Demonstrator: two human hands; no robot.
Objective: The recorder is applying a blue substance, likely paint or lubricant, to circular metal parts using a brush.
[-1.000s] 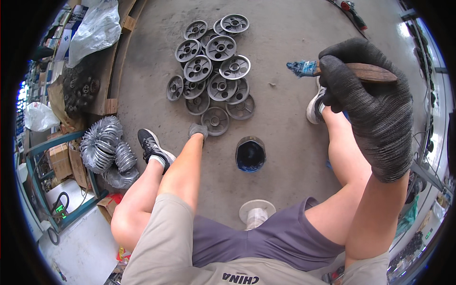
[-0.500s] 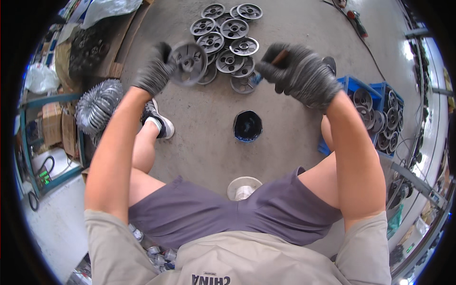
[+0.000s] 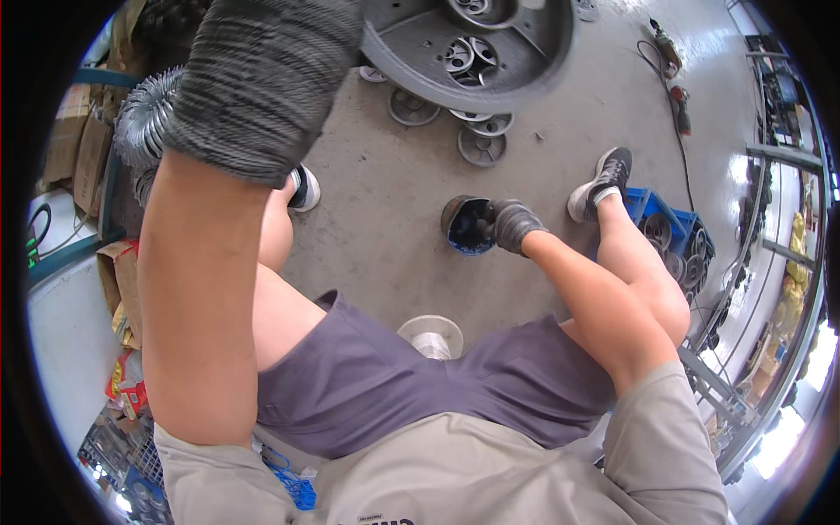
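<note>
My left hand (image 3: 262,87), in a dark knitted glove, is raised close to the head camera with a grey metal wheel (image 3: 529,52). The glove meets the wheel's left side; the fingertips are out of the picture. Through the wheel's openings I see other wheels on the floor. My gloved right hand (image 3: 516,226) is down at the right rim of a small round pot (image 3: 455,213) with dark contents and blue on its edge. Its fingers are curled together over the opening. The brown-handled, blue-tipped brush it held earlier is hidden there.
Several grey wheels (image 3: 482,149) lie on the floor beyond the pot. Blue crates (image 3: 643,203) with more wheels stand by my right leg. A corded power tool (image 3: 681,109) lies at the far right. Coiled silver ducting (image 3: 144,122) stands at left, and a white round base (image 3: 448,330) sits between my legs.
My left hand has brought the wheel up much closer to the camera. My right hand has dropped from near the wheel pile to the pot. My right foot now shows.
</note>
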